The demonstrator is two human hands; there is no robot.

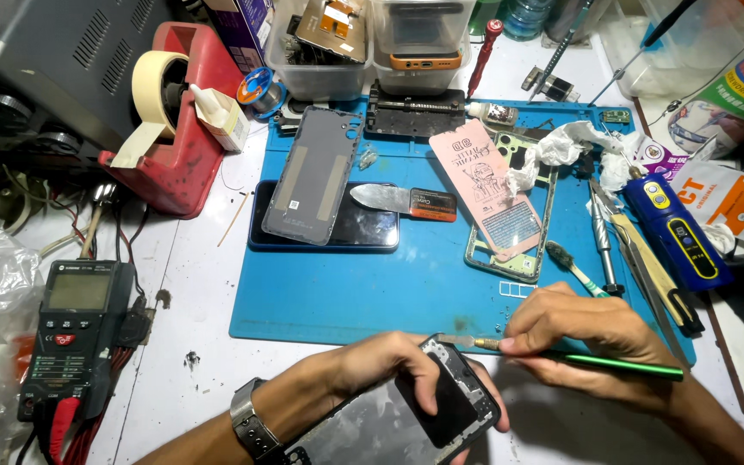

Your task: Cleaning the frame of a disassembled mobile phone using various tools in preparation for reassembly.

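My left hand (389,366) grips an opened phone (389,422) with its back cover off, at the bottom middle near the blue mat's front edge. My right hand (583,336) holds a thin green-handled tool (622,364) like a pen. Its metal tip rests at the phone's top corner. A metal watch band sits on my left wrist.
On the blue work mat (337,293) lie a grey back cover (313,172) on a dark phone, a metal pry tool (402,201), a pink card on a phone frame (497,194), a toothbrush (572,267) and tweezers. A multimeter (71,331) sits left, a red tape dispenser (178,120) behind it.
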